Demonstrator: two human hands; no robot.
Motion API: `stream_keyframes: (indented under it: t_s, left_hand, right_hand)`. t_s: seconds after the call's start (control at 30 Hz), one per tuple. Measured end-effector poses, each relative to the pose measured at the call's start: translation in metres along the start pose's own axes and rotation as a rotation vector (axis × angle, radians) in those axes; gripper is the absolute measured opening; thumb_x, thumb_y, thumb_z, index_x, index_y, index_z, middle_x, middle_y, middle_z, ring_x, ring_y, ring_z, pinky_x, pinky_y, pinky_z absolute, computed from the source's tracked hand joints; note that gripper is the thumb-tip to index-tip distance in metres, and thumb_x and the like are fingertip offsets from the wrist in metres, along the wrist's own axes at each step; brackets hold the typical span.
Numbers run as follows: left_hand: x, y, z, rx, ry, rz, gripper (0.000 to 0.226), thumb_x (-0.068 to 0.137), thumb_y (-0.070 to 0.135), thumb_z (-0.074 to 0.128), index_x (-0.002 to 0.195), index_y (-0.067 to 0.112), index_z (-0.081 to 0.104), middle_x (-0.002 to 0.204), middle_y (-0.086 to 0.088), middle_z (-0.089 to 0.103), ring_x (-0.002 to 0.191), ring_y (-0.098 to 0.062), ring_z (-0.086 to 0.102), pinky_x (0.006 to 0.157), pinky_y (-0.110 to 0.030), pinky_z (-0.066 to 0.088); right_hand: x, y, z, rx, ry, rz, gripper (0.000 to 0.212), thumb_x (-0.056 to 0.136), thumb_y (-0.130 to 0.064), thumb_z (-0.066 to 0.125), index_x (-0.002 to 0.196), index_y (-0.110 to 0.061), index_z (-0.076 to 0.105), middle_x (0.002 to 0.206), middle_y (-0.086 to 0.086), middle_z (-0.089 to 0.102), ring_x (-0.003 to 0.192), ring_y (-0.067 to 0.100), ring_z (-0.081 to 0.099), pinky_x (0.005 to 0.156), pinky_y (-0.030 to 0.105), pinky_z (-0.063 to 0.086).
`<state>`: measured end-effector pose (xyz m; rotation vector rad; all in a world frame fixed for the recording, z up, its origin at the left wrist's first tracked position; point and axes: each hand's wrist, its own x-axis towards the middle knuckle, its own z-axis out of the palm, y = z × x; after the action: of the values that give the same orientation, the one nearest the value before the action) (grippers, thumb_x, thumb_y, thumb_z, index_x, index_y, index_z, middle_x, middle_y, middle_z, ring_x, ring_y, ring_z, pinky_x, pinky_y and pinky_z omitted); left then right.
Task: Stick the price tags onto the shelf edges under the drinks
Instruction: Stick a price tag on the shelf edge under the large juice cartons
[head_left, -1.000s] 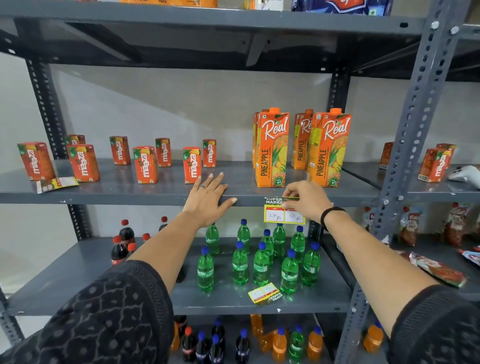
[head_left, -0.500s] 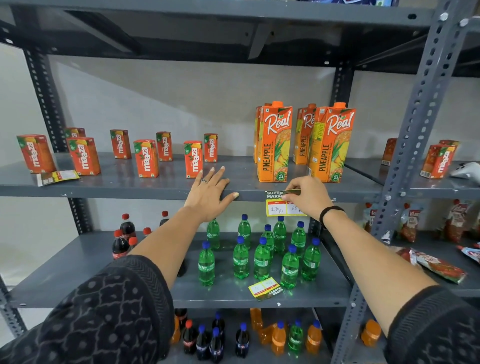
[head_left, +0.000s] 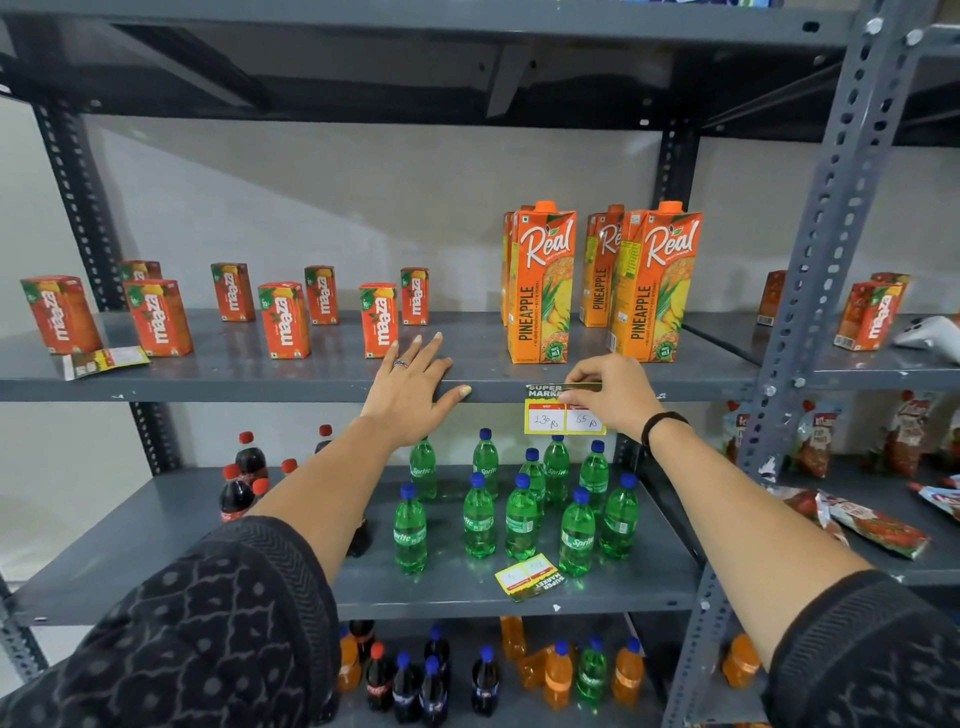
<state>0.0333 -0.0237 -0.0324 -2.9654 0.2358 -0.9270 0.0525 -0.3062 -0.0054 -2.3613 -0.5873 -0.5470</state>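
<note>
A yellow price tag (head_left: 550, 415) hangs from the front edge of the middle shelf (head_left: 260, 391), just below the orange pineapple juice cartons (head_left: 540, 283). My right hand (head_left: 610, 395) pinches the tag's top right corner against that edge and covers part of it. My left hand (head_left: 413, 387) lies flat with fingers spread on the same shelf, thumb over the edge, left of the tag. A second tag (head_left: 527, 577) lies on the lower shelf in front of the green Sprite bottles (head_left: 519, 512). A third tag (head_left: 106, 361) lies near the small Maaza cartons (head_left: 283, 319).
Cola bottles (head_left: 239, 483) stand at the left of the lower shelf. Orange, cola and green bottles (head_left: 558, 675) fill the bottom shelf. A grey perforated upright (head_left: 810, 291) divides this bay from the right one, which holds red pouches (head_left: 862, 519) and more small cartons.
Both hands stay at the shelf edge with the tag. The view has tilted up slightly, so the shelves sit a little lower in frame.
</note>
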Motion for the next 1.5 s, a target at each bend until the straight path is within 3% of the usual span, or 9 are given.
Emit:
stream_keyframes:
  t_s: [0.4, 0.53, 0.67, 1.2, 1.27, 1.37, 1.5]
  left_hand:
    - [0.001, -0.001, 0.003, 0.001, 0.023, 0.005, 0.066, 0.094, 0.062, 0.022, 0.140, 0.020, 0.043, 0.160, -0.003, 0.014, 0.147, -0.023, 0.008, 0.117, -0.046, 0.001]
    - [0.001, -0.001, 0.003, -0.004, 0.026, 0.003, 0.066, 0.094, 0.062, 0.023, 0.139, 0.020, 0.043, 0.160, -0.003, 0.014, 0.147, -0.023, 0.008, 0.117, -0.046, 0.002]
    - [0.001, -0.001, 0.004, -0.007, 0.017, 0.001, 0.067, 0.094, 0.063, 0.022, 0.140, 0.020, 0.042, 0.160, -0.003, 0.012, 0.147, -0.023, 0.006, 0.117, -0.046, 0.001]
    - [0.000, 0.000, 0.003, -0.003, 0.015, 0.001, 0.067, 0.094, 0.063, 0.022, 0.141, 0.019, 0.042, 0.160, -0.003, 0.013, 0.147, -0.023, 0.006, 0.117, -0.046, 0.002]
    - [0.000, 0.000, 0.003, 0.001, 0.013, 0.000, 0.067, 0.094, 0.063, 0.021, 0.141, 0.019, 0.042, 0.160, -0.003, 0.013, 0.147, -0.023, 0.006, 0.117, -0.046, 0.002]
    - [0.001, 0.000, 0.002, 0.002, 0.011, -0.003, 0.066, 0.094, 0.062, 0.023, 0.140, 0.019, 0.042, 0.160, -0.003, 0.014, 0.147, -0.023, 0.007, 0.118, -0.046, 0.002]
    - [0.002, 0.000, 0.001, -0.005, -0.005, -0.004, 0.067, 0.094, 0.062, 0.023, 0.141, 0.019, 0.041, 0.160, -0.004, 0.013, 0.147, -0.023, 0.007, 0.117, -0.046, 0.003]
  right_hand:
    - [-0.001, 0.005, 0.008, 0.055, 0.067, 0.022, 0.008, 0.074, -0.029, 0.080, 0.075, -0.023, 0.074, 0.075, -0.009, 0.066, 0.086, 0.023, 0.062, 0.089, 0.055, 0.045]
    - [0.000, 0.004, 0.006, 0.065, 0.099, 0.030, 0.015, 0.069, -0.025, 0.084, 0.078, -0.015, 0.076, 0.088, 0.001, 0.052, 0.092, 0.023, 0.052, 0.088, 0.048, 0.044]
    - [0.001, 0.003, 0.004, 0.062, 0.088, 0.023, 0.012, 0.072, -0.022, 0.082, 0.078, -0.014, 0.076, 0.083, 0.004, 0.059, 0.082, 0.023, 0.056, 0.083, 0.048, 0.047]
    - [-0.002, 0.001, 0.008, 0.113, 0.121, 0.054, 0.012, 0.070, -0.023, 0.083, 0.068, -0.023, 0.072, 0.068, -0.007, 0.067, 0.075, 0.018, 0.063, 0.085, 0.051, 0.051]
    - [-0.003, 0.001, 0.010, 0.120, 0.150, 0.054, 0.016, 0.070, -0.021, 0.084, 0.071, -0.024, 0.068, 0.066, -0.008, 0.066, 0.070, 0.016, 0.062, 0.080, 0.050, 0.052]
    - [-0.003, 0.002, 0.011, 0.141, 0.195, 0.097, 0.046, 0.066, -0.020, 0.086, 0.091, -0.024, 0.048, 0.063, -0.007, 0.060, 0.066, 0.020, 0.060, 0.072, 0.045, 0.052]
    - [-0.002, 0.001, 0.011, 0.040, 0.217, 0.083, 0.056, 0.065, -0.025, 0.087, 0.096, -0.022, 0.039, 0.081, -0.007, 0.048, 0.082, 0.025, 0.054, 0.076, 0.046, 0.045]
